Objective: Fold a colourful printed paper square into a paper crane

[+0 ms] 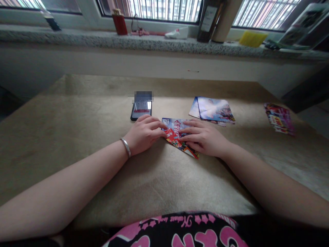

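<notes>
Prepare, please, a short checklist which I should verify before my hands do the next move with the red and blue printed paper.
1. Bare left hand on the red and blue printed paper: ok, fingertips at its left edge.
2. Bare right hand on the paper: ok, fingers spread over its right part.
3. Crease sharp and aligned: cannot tell, fingers cover part of the paper.
4. Black rectangular smartphone off the paper: ok, it lies beyond the left hand.
5. Pile of glossy blue printed sheets squared up: not ok, edges are askew.
</notes>
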Demonstrator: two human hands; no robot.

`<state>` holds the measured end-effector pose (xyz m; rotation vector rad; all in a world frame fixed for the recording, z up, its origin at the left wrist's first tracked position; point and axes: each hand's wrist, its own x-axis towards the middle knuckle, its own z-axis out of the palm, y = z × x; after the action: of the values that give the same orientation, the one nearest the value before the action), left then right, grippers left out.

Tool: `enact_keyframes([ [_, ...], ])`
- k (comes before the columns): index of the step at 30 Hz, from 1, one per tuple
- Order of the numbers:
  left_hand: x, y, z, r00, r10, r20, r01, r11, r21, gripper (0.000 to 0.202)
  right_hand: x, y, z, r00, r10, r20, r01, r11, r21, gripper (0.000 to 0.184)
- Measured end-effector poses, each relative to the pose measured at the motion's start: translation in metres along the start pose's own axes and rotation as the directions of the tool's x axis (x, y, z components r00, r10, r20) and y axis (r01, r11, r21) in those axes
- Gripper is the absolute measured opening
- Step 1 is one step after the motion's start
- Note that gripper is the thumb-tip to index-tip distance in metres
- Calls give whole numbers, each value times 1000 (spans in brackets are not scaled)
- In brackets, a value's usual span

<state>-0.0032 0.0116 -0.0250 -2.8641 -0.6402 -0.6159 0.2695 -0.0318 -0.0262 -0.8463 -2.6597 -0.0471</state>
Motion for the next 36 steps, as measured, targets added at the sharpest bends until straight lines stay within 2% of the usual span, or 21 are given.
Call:
enact_keyframes([
  [6,0,2,3,996,-85,9,85,996,33,24,3,-9,-3,992,97,84,-92,994,-62,30],
  [12,5,10,-3,985,118,124,-103,987,-119,28,7,-17,-1,982,173,78,-162,979,-124,36],
  [15,6,11,-4,976,154,154,-132,981,-145,27,6,-16,1,985,166,53,-161,983,-83,37],
  [19,4,9,-4,988,96,122,-80,989,-125,24,5,-12,0,988,153,7,-153,988,-1,33],
  [25,4,8,-3,993,-56,104,63,996,-60,22,2,-7,0,993,115,-9,-114,990,81,33],
  [31,3,7,-1,982,-104,157,120,988,-98,17,1,-7,-2,996,90,13,-91,993,72,27],
  [36,1,5,4,978,-109,175,138,978,-159,24,2,-7,-6,998,52,19,-52,998,-31,24],
])
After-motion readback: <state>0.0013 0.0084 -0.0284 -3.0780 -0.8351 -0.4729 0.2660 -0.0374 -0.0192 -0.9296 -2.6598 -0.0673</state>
